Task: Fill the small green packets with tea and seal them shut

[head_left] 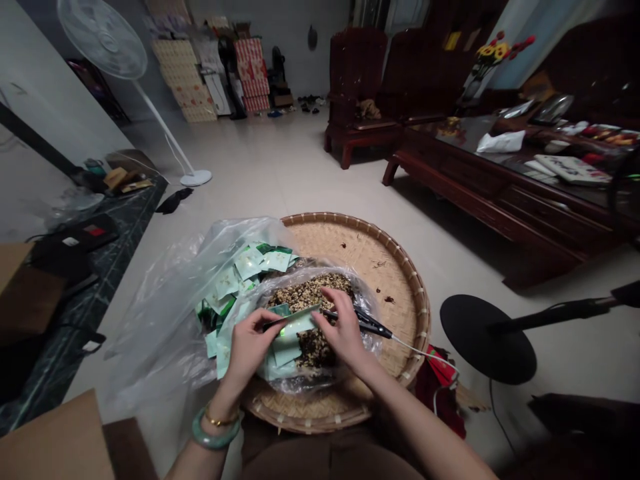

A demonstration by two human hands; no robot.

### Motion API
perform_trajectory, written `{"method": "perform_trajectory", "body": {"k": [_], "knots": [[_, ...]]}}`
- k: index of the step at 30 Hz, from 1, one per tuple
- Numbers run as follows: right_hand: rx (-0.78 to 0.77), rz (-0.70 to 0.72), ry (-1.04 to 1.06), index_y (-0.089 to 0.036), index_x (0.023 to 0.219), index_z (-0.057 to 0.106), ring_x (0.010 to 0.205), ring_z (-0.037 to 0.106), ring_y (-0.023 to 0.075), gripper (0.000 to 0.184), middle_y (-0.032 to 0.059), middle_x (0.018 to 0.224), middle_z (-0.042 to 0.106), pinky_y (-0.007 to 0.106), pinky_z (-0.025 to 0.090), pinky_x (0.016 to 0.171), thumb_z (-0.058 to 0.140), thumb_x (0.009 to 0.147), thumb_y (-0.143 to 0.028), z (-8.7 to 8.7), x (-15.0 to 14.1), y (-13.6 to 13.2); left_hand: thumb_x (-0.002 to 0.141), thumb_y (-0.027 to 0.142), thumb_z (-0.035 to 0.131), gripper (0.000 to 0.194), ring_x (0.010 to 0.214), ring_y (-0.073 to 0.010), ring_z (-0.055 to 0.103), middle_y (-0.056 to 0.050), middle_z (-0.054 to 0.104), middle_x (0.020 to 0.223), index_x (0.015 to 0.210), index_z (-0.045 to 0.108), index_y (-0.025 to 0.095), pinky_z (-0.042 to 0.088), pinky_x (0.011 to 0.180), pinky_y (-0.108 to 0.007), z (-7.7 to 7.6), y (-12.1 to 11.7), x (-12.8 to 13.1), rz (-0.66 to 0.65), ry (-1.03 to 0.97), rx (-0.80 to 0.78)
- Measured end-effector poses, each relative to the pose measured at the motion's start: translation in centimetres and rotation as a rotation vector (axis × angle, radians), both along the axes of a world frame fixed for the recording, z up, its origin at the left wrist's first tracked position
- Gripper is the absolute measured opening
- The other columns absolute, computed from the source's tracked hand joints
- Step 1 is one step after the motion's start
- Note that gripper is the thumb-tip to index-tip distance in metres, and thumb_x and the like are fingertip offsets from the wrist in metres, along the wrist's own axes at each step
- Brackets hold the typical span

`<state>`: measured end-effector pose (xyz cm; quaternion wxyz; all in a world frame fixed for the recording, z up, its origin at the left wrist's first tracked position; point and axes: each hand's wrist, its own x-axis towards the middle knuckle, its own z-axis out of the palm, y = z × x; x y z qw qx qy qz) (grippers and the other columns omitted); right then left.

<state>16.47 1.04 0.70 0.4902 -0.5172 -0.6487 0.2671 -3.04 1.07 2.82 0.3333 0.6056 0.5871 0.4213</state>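
Note:
A small pale green packet point(299, 323) is stretched between my two hands above an open clear bag. My left hand point(254, 341) pinches its left end between thumb and fingers. At the right end, the thumb of my right hand point(345, 331) touches the packet, with the index finger raised above it. A black corded tool like a slim hair straightener point(374, 325) runs behind my right hand; its front part is mostly hidden. Beneath lies a heap of dark and pale grainy mix point(315, 288) in the clear bag point(367, 300). More green packets point(227, 283) pile up at the left.
A round woven bamboo tray point(400, 267) bears the bags. Clear plastic point(165, 320) spreads over its left side. A white cord point(425, 352) runs off right, near a black round stand base point(487, 340). Cardboard boxes point(60, 440) stand front left; a wooden table point(480, 200) stands right.

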Motion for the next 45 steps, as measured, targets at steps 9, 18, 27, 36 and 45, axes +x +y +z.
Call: {"method": "perform_trajectory", "body": {"k": [9,18,27,36,45], "knots": [[0.106,-0.113,0.05,-0.021,0.115,0.066,0.095,0.066,0.0211,0.029,0.0102,0.105,0.07,0.038,0.053,0.087,0.051,0.09,-0.025,-2.2,0.0,-0.6,0.064,0.042,0.073,0.031,0.07,-0.0178,0.064,-0.002,0.067,0.073,0.078,0.062,0.016,0.053,0.065,-0.028,-3.3,-2.1,4.2,0.167,-0.261,-0.121],[0.302,-0.026,-0.103,-0.018,0.125,0.059,0.114,0.061,0.0208,0.036,0.0115,0.124,0.063,0.038,0.052,0.097,0.049,0.091,-0.017,-2.8,-0.2,-1.0,0.064,0.038,0.074,0.037,0.087,-0.0232,0.066,-0.009,0.072,0.09,0.09,0.066,0.013,0.051,0.084,-0.036,-4.0,-3.0,5.6,0.18,-0.337,-0.211],[0.236,-0.083,-0.011,-0.02,0.1,0.07,0.096,0.067,0.0196,0.02,0.0104,0.106,0.069,0.036,0.056,0.087,0.053,0.09,-0.021,-2.7,0.3,-0.6,0.066,0.035,0.071,0.03,0.083,-0.0221,0.067,-0.007,0.072,0.087,0.088,0.067,0.015,0.053,0.08,-0.033,-3.4,-3.2,6.0,0.164,-0.317,-0.195],[0.135,0.035,0.04,-0.019,0.076,0.067,0.07,0.058,0.0173,0.01,0.0045,0.073,0.065,0.031,0.049,0.066,0.062,0.083,-0.023,-0.5,2.4,-0.7,0.054,0.036,0.08,0.032,0.068,-0.0185,0.065,-0.002,0.069,0.069,0.075,0.068,0.014,0.057,0.068,-0.032,-3.4,-2.3,4.5,0.229,-0.44,-0.268],[-0.536,0.388,0.504,-0.016,0.09,0.073,0.076,0.067,0.0202,0.033,0.0045,0.081,0.074,0.034,0.052,0.075,0.072,0.071,-0.043,-1.1,2.3,-1.1,0.054,0.046,0.081,0.046,0.079,-0.022,0.07,-0.008,0.074,0.093,0.086,0.074,0.013,0.06,0.074,-0.034,-2.9,-2.2,5.1,0.06,-0.706,-0.49]]}}
